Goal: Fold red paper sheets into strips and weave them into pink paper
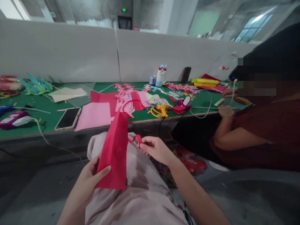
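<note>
Green table (30, 123), phone (68, 118), scissors (156, 112)

We see soft, even daylight; a bright window (252, 28) at upper right is overexposed. The green surface (47, 120) is clearly lit, the floor (35, 187) below dim. The wide lens bends the edges, and a person's face is pixelated.

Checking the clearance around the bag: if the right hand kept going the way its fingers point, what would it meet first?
Probably the red paper bag: the right hand points leftward, pinching the red handle strip beside the bag's edge. Depth is unclear.
</note>
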`<state>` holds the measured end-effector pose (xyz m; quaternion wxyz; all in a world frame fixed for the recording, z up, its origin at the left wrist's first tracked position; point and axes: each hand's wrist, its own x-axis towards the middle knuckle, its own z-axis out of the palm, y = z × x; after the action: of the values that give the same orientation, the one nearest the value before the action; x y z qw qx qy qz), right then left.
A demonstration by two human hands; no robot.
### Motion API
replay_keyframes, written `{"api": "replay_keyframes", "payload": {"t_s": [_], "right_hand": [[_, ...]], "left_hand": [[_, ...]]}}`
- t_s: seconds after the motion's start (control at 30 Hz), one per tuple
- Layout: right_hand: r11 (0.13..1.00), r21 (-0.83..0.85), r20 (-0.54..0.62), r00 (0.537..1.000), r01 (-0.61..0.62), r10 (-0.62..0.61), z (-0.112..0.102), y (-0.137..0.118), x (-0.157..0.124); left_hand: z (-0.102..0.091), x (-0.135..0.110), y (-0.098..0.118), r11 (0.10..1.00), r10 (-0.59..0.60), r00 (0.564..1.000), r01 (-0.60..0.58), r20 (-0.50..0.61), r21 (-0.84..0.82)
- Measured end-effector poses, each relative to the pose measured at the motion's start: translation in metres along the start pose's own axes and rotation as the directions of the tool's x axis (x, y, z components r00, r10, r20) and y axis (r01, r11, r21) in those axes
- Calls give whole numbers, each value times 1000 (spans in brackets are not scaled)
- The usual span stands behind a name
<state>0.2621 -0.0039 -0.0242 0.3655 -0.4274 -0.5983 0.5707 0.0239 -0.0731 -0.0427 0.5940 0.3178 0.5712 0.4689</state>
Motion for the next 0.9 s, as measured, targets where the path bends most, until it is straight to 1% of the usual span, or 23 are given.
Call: {"api": "replay_keyframes", "payload": {"t_s": [0.13, 0.23, 0.3, 0.43, 0.53, 0.7, 0.83, 0.9], "right_hand": [[993, 47, -97, 990, 107, -102, -22, -15, 34], [977, 146, -137, 981, 156, -136, -35, -23, 70], [963, 213, -118, 983, 164, -141, -40, -28, 98], [938, 278, -102, 977, 207, -186, -46, -43, 155], [939, 252, -64, 973, 232, -223, -49, -57, 196], [947, 170, -98, 960, 274, -261, -47, -84, 256], [942, 80, -100, 942, 327, -319, -46, -104, 290], [932, 61, -103, 931, 356, -349, -48, -107, 301]], "left_hand": [[-4, 1, 16, 998, -34, 992, 26, -126, -64], [-10, 7, 26, 992, -87, 978, 68, -191, -106], [-16, 14, 31, 989, -110, 965, 82, -237, -123], [-27, 27, 42, 988, -111, 943, 70, -315, -140], [-31, 37, 52, 987, -114, 934, 67, -339, -149], [-45, 57, 60, 978, -122, 931, 54, -344, -201], [-57, 70, 62, 976, -114, 915, 31, -388, -214], [-58, 74, 64, 975, -110, 909, 21, -402, -219]]}}
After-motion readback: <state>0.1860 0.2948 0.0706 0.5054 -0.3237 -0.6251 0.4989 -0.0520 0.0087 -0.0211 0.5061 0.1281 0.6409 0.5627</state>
